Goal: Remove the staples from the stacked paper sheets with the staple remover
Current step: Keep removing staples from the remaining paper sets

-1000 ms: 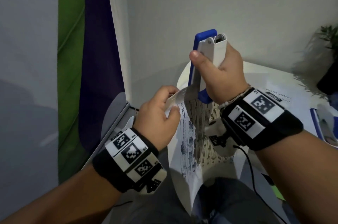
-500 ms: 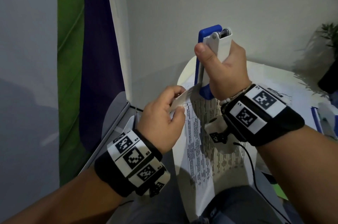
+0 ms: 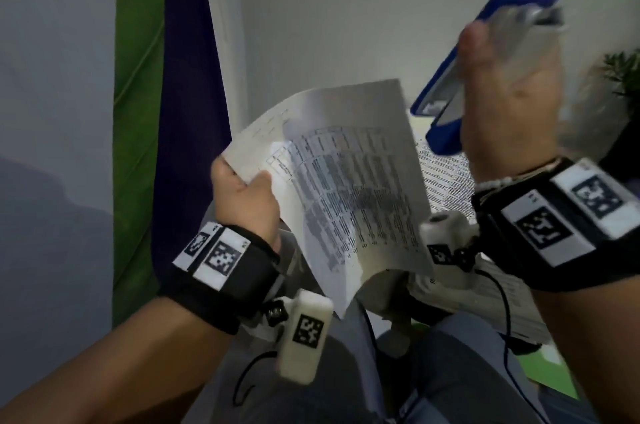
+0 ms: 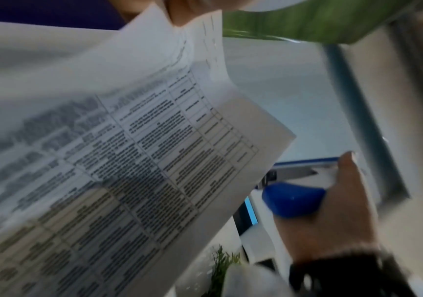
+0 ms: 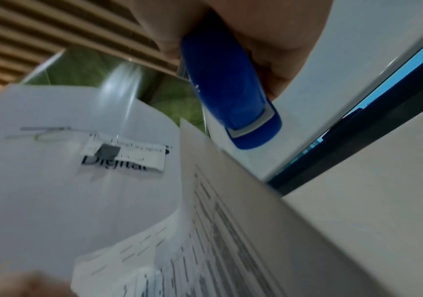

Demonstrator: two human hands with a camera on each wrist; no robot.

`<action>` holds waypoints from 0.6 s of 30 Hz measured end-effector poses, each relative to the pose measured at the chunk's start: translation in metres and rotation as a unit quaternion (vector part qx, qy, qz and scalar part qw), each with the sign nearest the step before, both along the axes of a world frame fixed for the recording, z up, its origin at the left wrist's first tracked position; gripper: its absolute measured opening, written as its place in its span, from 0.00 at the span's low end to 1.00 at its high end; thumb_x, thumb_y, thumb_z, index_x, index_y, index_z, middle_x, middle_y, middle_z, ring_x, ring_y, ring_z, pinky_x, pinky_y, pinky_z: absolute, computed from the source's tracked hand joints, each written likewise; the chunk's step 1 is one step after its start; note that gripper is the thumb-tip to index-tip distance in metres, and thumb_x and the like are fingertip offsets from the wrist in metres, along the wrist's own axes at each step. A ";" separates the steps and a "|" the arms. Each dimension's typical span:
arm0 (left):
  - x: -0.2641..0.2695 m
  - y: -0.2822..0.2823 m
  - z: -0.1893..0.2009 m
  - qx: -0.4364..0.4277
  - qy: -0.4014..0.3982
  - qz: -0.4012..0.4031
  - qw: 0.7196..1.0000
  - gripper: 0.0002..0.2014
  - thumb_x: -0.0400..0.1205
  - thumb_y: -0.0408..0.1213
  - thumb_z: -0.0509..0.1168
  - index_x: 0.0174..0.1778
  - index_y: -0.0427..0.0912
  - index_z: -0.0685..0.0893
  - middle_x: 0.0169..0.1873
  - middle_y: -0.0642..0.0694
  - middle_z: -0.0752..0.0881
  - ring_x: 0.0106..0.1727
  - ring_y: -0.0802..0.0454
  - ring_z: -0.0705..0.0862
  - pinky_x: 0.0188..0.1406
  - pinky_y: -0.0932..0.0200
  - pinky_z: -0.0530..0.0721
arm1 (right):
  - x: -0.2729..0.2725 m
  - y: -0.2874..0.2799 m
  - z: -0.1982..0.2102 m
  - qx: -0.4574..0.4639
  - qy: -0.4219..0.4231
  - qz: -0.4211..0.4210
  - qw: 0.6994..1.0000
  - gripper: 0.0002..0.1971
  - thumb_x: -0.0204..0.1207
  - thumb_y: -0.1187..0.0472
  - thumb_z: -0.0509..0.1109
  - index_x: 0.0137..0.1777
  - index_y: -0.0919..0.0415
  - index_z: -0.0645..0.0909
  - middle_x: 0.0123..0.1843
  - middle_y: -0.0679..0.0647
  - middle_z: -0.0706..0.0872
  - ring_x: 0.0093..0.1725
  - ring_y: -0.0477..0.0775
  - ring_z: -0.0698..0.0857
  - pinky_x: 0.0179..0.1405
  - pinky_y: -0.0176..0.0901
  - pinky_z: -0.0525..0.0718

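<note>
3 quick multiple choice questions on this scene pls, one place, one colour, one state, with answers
1. Where is the staple remover? A) in the right hand, clear of the printed sheet B) lying on the stack C) clamped on a corner
2. Its colours? A) red, black B) blue, white C) green
3. The printed sheet in the left hand is: A) lying flat B) held up, pinched at a corner C) crumpled
Answers: 1 A, the right hand grips it apart from the sheet; 2 B, blue shell, white body; 3 B, the hand pinches its corner, the sheet curling in air.
</note>
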State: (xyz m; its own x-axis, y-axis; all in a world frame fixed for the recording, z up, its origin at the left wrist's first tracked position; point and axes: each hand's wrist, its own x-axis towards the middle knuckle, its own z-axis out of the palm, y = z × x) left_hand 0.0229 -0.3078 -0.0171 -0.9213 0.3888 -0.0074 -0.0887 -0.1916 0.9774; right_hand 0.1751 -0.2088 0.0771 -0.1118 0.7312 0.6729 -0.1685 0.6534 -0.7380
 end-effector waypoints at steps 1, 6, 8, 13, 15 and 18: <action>0.000 0.001 -0.004 -0.008 -0.027 0.020 0.999 0.19 0.78 0.22 0.60 0.57 0.50 0.75 0.51 0.49 0.85 0.53 0.49 0.86 0.55 0.44 0.85 | 0.000 -0.001 -0.007 -0.006 -0.032 0.000 0.999 0.11 0.75 0.48 0.69 0.45 0.47 0.68 0.33 0.37 0.81 0.31 0.28 0.79 0.33 0.23 0.76; -0.005 0.000 -0.012 -0.034 -0.125 0.049 0.990 0.17 0.80 0.24 0.59 0.63 0.45 0.74 0.43 0.48 0.83 0.34 0.53 0.82 0.24 0.64 0.83 | 0.002 -0.010 -0.034 -0.017 -0.019 0.030 0.999 0.17 0.70 0.40 0.66 0.47 0.49 0.67 0.32 0.27 0.82 0.29 0.29 0.80 0.27 0.22 0.76; -0.008 -0.001 -0.006 -0.029 -0.123 0.040 0.991 0.17 0.80 0.25 0.59 0.62 0.45 0.74 0.43 0.50 0.82 0.35 0.54 0.83 0.26 0.63 0.84 | 0.002 -0.011 -0.034 -0.004 -0.002 0.047 0.999 0.16 0.69 0.43 0.62 0.48 0.53 0.67 0.33 0.32 0.83 0.31 0.30 0.82 0.28 0.22 0.76; -0.012 0.001 0.010 -0.015 -0.041 0.016 0.999 0.18 0.77 0.21 0.60 0.58 0.46 0.76 0.53 0.45 0.85 0.51 0.46 0.86 0.52 0.46 0.87 | -0.008 -0.014 -0.029 0.005 -0.069 0.086 0.994 0.34 0.64 0.25 0.57 0.49 0.58 0.72 0.37 0.43 0.80 0.34 0.36 0.82 0.34 0.27 0.79; -0.014 -0.001 0.015 -0.014 0.024 0.009 1.000 0.19 0.76 0.21 0.60 0.54 0.50 0.76 0.52 0.46 0.85 0.53 0.46 0.86 0.57 0.40 0.84 | -0.011 -0.017 -0.032 -0.003 -0.116 0.104 0.988 0.31 0.63 0.23 0.58 0.46 0.52 0.73 0.35 0.42 0.81 0.35 0.42 0.84 0.33 0.33 0.81; -0.023 -0.005 0.025 0.006 0.112 -0.001 0.994 0.22 0.75 0.20 0.59 0.48 0.58 0.76 0.50 0.48 0.85 0.52 0.49 0.86 0.56 0.42 0.84 | -0.013 -0.018 -0.042 0.035 -0.253 0.044 0.966 0.25 0.63 0.25 0.58 0.45 0.44 0.73 0.49 0.43 0.76 0.54 0.55 0.77 0.49 0.41 0.74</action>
State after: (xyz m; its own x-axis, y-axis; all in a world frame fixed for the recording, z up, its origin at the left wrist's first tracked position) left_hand 0.0001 -0.3132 0.0076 -0.8983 0.3903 0.2019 0.1296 -0.2037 0.9704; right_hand 0.1618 -0.2268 0.0355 -0.4991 0.6586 0.5632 0.1459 0.7045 -0.6945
